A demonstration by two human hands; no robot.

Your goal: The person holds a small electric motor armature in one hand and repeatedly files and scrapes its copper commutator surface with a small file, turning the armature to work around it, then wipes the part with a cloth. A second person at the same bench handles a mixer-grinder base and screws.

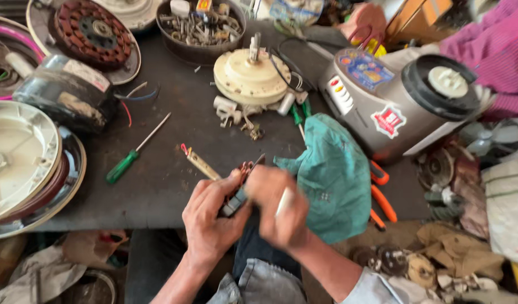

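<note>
Left of our fingers lies a green-handled screwdriver (124, 165) on the dark desk (174, 129); our left hand (211, 217) wraps its fingers around a small wound coil part (239, 188), likely stiff, light, with fragile wires, best gripped by its body; our right hand (278, 205), blurred, pinches a pale thin tool (284, 201); beyond lies a green cloth (332, 174); the workshop is cluttered.

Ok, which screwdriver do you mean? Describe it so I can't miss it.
Start at the dark worktable. Left of the left hand, below the black motor, lies the screwdriver, slanted and alone. It has a translucent green handle; the others, by the teal cloth, are partly hidden.
</note>
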